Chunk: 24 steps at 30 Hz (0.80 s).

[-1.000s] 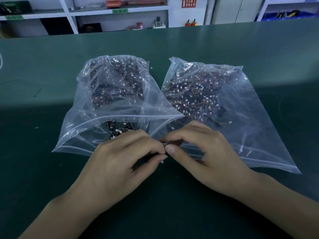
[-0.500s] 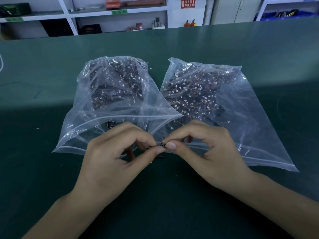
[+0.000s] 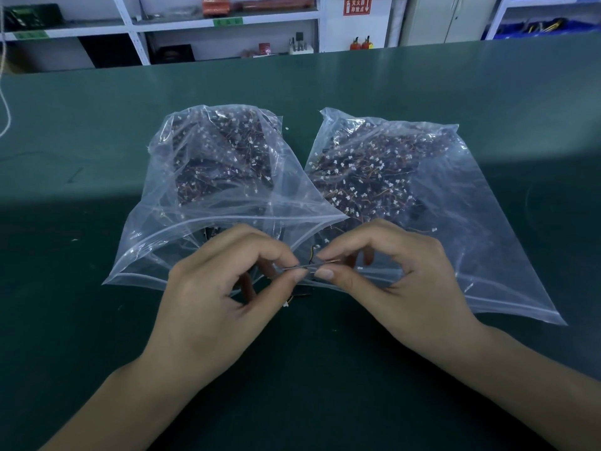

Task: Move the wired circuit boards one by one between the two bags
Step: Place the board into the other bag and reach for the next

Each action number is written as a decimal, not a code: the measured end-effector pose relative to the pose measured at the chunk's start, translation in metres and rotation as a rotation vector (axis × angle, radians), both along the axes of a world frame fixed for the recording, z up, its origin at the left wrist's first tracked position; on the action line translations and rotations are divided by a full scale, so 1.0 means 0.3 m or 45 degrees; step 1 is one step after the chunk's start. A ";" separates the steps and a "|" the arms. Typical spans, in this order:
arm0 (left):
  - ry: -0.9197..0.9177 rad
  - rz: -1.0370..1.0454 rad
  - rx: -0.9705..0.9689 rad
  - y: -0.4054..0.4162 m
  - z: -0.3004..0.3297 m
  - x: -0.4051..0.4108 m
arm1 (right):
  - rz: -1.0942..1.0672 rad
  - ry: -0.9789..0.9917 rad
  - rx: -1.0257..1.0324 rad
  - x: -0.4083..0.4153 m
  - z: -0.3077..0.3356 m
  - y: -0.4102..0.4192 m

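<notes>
1. On the green table point(image 3: 487, 92) in front of you lie 2 clear zip bags side by side, mouths toward you, both well stocked with dark wired circuit boards and white connectors.
2. The left bag point(image 3: 182, 229) sits with its open mouth gaping; its near right corner overlaps the neighbouring bag's near left edge. Its boards point(image 3: 224, 157) are heaped mostly at the far, closed end.
3. Your left hand point(image 3: 211, 304) hovers at that bag's near edge, its fingers point(image 3: 279, 255) curled, thumb and index tip pinching the left end of a thin circuit board point(image 3: 309, 266) seen edge-on. The other fingers are tucked under.
4. That board is held level between your 2 hands, just above the near lips of the bags, right where the 2 bags meet. A short wire with a white plug point(image 3: 286, 304) hangs below your left thumb; which board it belongs to is hard to tell.
5. Your right hand point(image 3: 400, 281) mirrors the left: thumb and index tip pinch the board's right end, the remaining fingers loosely arched over the bag's edge.
6. The right bag point(image 3: 471, 239) lies flatter, angled away to the right, with its boards point(image 3: 367, 177) spread across its far left half.
7. Beyond the table stand white shelves point(image 3: 162, 24) and a red wall sign point(image 3: 357, 5).
</notes>
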State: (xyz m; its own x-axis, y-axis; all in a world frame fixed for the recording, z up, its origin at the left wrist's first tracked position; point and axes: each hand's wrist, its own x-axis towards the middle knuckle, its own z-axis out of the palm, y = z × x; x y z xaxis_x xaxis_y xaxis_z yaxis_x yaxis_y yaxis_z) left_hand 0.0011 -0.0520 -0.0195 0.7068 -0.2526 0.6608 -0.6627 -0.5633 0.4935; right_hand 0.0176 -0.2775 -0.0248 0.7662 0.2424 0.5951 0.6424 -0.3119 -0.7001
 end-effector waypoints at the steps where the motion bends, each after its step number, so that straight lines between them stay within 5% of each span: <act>1: -0.002 -0.008 -0.001 -0.001 0.000 -0.001 | -0.002 0.002 0.007 -0.001 0.001 0.000; 24: 0.005 -0.053 0.030 -0.001 -0.006 -0.008 | 0.029 0.010 -0.089 -0.001 -0.002 -0.001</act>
State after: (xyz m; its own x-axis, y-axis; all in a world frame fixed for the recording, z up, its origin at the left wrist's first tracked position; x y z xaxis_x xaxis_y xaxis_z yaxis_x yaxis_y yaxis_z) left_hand -0.0014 -0.0522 -0.0212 0.6978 -0.2969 0.6518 -0.6838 -0.5469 0.4830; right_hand 0.0173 -0.2777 -0.0253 0.7646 0.3005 0.5702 0.6445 -0.3459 -0.6819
